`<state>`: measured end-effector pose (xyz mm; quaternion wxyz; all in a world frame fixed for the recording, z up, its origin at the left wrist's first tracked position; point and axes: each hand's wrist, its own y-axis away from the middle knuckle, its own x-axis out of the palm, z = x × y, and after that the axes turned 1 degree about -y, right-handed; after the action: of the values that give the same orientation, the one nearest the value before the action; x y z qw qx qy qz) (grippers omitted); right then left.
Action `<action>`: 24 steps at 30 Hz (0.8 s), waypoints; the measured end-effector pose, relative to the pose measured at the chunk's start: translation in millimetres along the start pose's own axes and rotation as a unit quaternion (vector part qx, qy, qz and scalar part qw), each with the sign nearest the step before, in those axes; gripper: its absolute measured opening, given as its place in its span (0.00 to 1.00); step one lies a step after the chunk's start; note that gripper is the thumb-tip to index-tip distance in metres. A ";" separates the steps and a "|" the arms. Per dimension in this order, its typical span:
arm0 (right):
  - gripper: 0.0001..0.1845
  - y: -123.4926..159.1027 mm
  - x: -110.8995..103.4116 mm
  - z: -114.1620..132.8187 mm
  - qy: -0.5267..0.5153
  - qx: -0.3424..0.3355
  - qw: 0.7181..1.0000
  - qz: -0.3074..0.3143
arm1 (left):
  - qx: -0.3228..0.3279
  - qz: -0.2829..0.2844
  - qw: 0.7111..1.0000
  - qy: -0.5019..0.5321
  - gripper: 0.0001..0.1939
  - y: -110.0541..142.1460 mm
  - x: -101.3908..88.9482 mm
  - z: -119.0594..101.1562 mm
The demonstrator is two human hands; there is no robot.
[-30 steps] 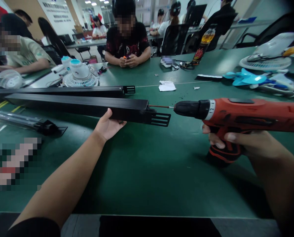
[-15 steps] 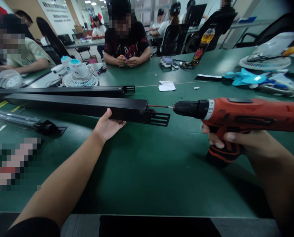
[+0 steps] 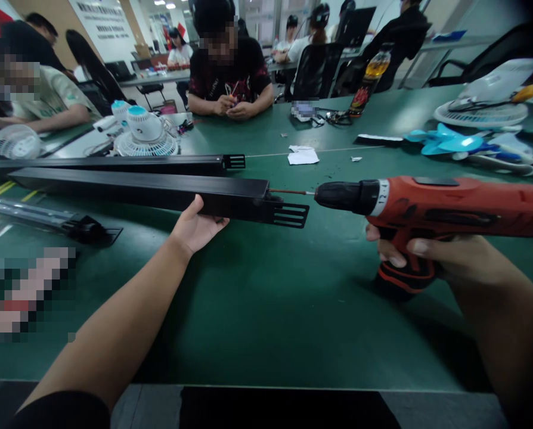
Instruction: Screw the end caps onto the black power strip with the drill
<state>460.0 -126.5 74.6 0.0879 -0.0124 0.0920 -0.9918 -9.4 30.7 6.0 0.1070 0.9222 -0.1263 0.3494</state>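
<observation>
My left hand (image 3: 199, 225) grips a long black rail (image 3: 159, 186) near its right end, thumb on the front face and fingers underneath. A slotted black bracket (image 3: 290, 214) sticks out of that end. My right hand (image 3: 421, 253) is wrapped round the handle of a red and black cordless drill (image 3: 449, 205), which points left. From its chuck a long thin bit (image 3: 291, 192) reaches the rail's end; its tip is hidden there. Behind lies a second black rail (image 3: 127, 161) with a similar slotted end.
On the green table (image 3: 266, 333), another rail (image 3: 34, 215) lies at left. White fan parts (image 3: 143, 128) stand behind, with blue fan blades (image 3: 449, 140) at right. Paper scraps (image 3: 303, 155) and a drink bottle (image 3: 370, 80) are further back. A person (image 3: 231, 71) sits opposite.
My hands, the rail and the drill hold almost the same position. The person opposite has shifted their hands slightly.
</observation>
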 end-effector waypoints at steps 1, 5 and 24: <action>0.24 0.1 -0.3 -0.1 0.001 -0.001 1.000 -0.001 | 0.003 -0.002 1.000 -0.003 0.23 0.0 0.4 0.4; 0.24 0.6 -0.8 -0.4 -0.001 -0.003 1.000 0.004 | 0.020 -0.013 1.000 -0.014 0.25 -0.5 1.9 2.5; 0.22 0.3 0.9 1.4 -0.006 -0.004 1.000 0.007 | 0.006 0.002 1.000 -0.001 0.23 -0.6 -0.6 1.4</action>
<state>459.3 -127.2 76.0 0.0953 -0.0184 0.0957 -0.9907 -8.9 31.0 4.5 0.1001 0.9228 -0.1264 0.3498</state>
